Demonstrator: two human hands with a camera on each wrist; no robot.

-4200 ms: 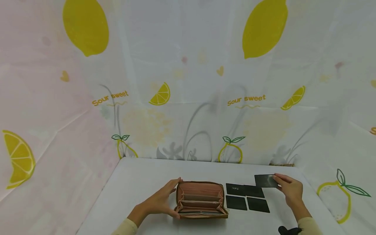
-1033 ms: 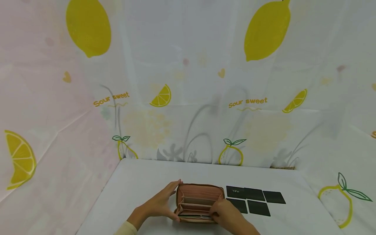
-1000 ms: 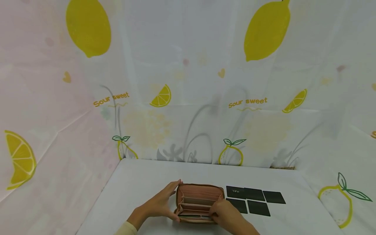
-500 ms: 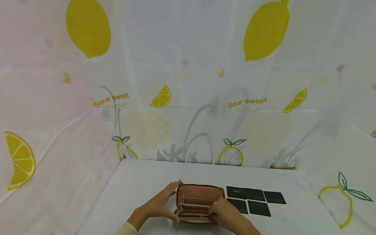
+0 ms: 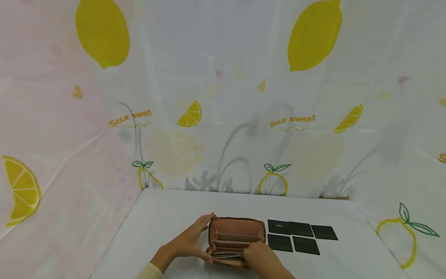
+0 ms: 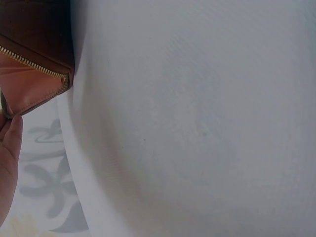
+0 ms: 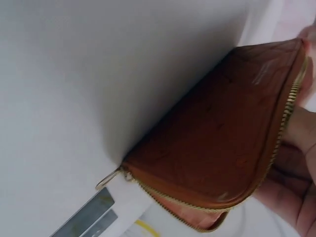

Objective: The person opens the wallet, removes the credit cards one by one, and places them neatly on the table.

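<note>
A brown zip-around wallet (image 5: 238,226) stands unzipped on the white table, its pink pleated compartments showing in the head view. My left hand (image 5: 186,239) grips its left side, fingers at the far corner, thumb at the near one. Over the front slots lies my right hand (image 5: 262,257), fingers bent into the wallet near thin card edges (image 5: 224,256); whatever the fingertips touch is hidden. In the right wrist view that hand (image 7: 296,197) reaches past the gold zip. Several black cards (image 5: 306,245) lie flat to the wallet's right, in two rows.
The white table (image 5: 174,205) ends at lemon-printed sheeting (image 5: 223,147) behind and on both sides. A zip pull (image 7: 108,178) hangs from the wallet's corner in the right wrist view.
Earlier my right hand held a black card at the far right; that card now lies at the upper row's end. Since then the right hand has come to the wallet and shifted slightly left along its front slots.
</note>
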